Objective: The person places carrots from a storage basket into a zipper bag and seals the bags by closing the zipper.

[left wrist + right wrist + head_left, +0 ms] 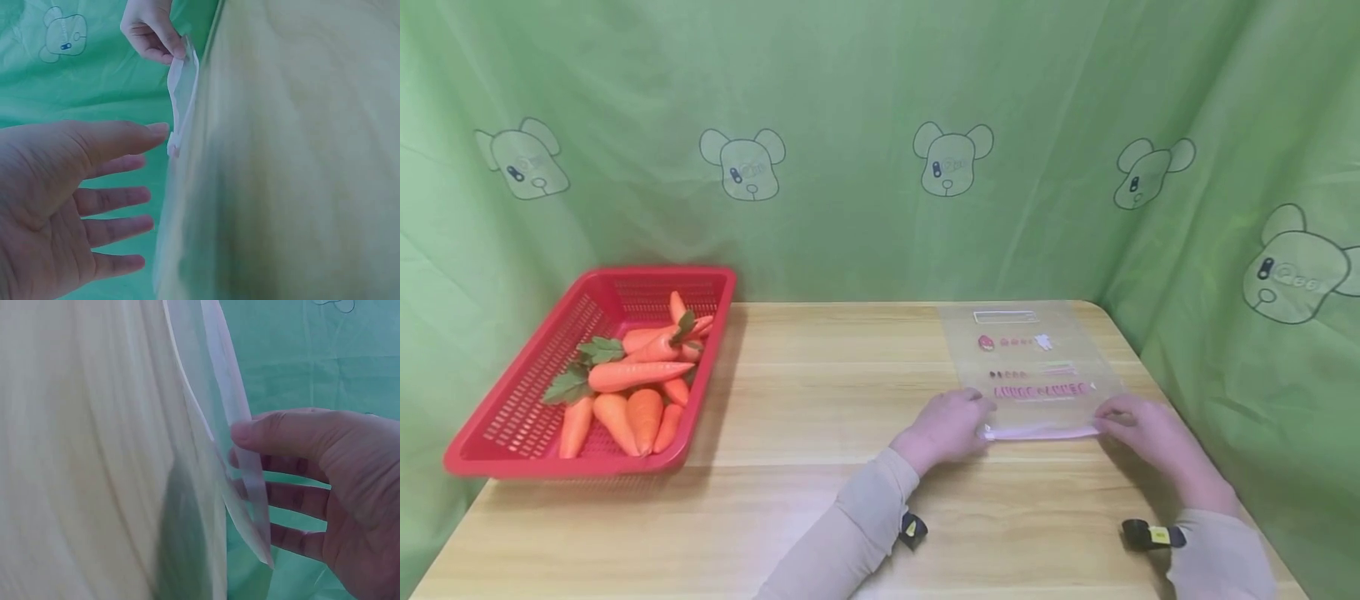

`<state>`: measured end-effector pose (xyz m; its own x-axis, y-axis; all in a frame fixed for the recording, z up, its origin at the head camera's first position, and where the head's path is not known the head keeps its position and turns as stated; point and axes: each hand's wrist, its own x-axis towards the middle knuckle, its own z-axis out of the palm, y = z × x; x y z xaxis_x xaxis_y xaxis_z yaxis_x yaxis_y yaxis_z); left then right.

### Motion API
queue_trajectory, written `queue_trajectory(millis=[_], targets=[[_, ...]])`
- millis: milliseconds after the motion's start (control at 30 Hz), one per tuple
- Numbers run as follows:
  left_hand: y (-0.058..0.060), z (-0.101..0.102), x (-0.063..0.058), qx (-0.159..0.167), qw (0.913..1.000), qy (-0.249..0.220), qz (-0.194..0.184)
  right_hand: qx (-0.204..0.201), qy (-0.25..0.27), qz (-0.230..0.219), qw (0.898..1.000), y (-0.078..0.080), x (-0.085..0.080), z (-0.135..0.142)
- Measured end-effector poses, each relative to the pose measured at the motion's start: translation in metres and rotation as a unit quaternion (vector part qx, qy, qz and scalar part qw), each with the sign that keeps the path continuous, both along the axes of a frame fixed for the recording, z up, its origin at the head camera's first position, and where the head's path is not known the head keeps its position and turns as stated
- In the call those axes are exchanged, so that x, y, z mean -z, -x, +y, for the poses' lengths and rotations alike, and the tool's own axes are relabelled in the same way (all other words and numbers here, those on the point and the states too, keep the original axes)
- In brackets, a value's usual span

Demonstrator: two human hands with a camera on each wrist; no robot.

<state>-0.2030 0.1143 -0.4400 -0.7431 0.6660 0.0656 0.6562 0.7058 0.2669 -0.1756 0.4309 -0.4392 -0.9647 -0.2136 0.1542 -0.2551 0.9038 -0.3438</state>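
A clear zip bag (1037, 358) with pink and red printing lies flat on the table, its pink-white zip edge towards me. My right hand (1142, 425) pinches that edge near the right corner. In the right wrist view the thumb (244, 432) presses on the near film, and the other fingers show behind it. The bag's mouth stands parted there. My left hand (951, 425) is at the bag's left corner. In the left wrist view its fingers are straight and spread, with the thumb tip (157, 129) close to the zip slider (174, 145); contact is unclear.
A red plastic basket (707, 383) stands at the left of the wooden table (820, 400). Several orange carrots (640, 377), some with green leaves, lie in it. Green curtains (850, 233) with bear-head prints enclose the back and sides.
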Motion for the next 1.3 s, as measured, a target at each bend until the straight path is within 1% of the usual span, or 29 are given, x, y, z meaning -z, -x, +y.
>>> queue_trajectory(millis=[67,167,300,400,467,567,667,767,867,1000,1100,1167,1200,1233,1267,1300], targets=[[0.000,-0.001,-0.005,-0.003,0.9999,-0.010,0.005,-0.006,-0.006,0.031,0.999,0.000,-0.002,-0.001],[0.001,-0.004,-0.011,-0.007,0.9995,-0.028,0.014,-0.011,-0.013,0.061,0.998,-0.001,-0.006,-0.005],[0.002,-0.008,-0.020,-0.012,0.9975,-0.065,0.026,-0.017,-0.027,0.090,0.995,-0.001,-0.014,-0.012],[0.002,-0.011,-0.026,-0.010,0.9945,-0.101,0.029,-0.020,-0.040,0.118,0.992,0.000,-0.019,-0.019],[0.002,-0.013,-0.029,-0.007,0.9922,-0.122,0.023,-0.017,-0.046,0.135,0.990,0.000,-0.022,-0.024],[0.000,-0.014,-0.033,-0.003,0.9884,-0.151,0.009,-0.002,-0.053,0.149,0.987,-0.001,-0.027,-0.032],[-0.003,-0.012,-0.036,0.011,0.9836,-0.180,-0.005,0.015,-0.055,0.153,0.987,-0.003,-0.032,-0.041],[-0.006,-0.008,-0.038,0.031,0.9791,-0.200,-0.021,0.025,-0.047,0.171,0.984,-0.005,-0.034,-0.050],[-0.010,-0.005,-0.038,0.048,0.9758,-0.210,-0.041,0.030,-0.039,0.205,0.978,-0.006,-0.037,-0.060],[-0.012,-0.004,-0.037,0.063,0.9736,-0.208,-0.069,0.033,-0.037,0.261,0.964,-0.006,-0.040,-0.071],[-0.012,-0.005,-0.034,0.071,0.9736,-0.192,-0.100,0.039,-0.038,0.295,0.954,-0.006,-0.042,-0.076],[-0.011,-0.004,-0.031,0.066,0.9722,-0.183,-0.131,0.044,-0.036,0.312,0.948,-0.007,-0.043,-0.079],[-0.011,-0.004,-0.029,0.056,0.9696,-0.183,-0.152,0.046,-0.034,0.319,0.946,-0.008,-0.044,-0.081],[-0.011,-0.004,-0.027,0.042,0.9651,-0.189,-0.177,0.047,-0.033,0.325,0.944,-0.008,-0.045,-0.082],[-0.011,-0.003,-0.026,0.024,0.9579,-0.200,-0.204,0.047,-0.031,0.331,0.942,-0.009,-0.045,-0.084],[-0.011,-0.003,-0.024,0.004,0.9482,-0.216,-0.232,0.048,-0.030,0.335,0.940,-0.009,-0.046,-0.085]])
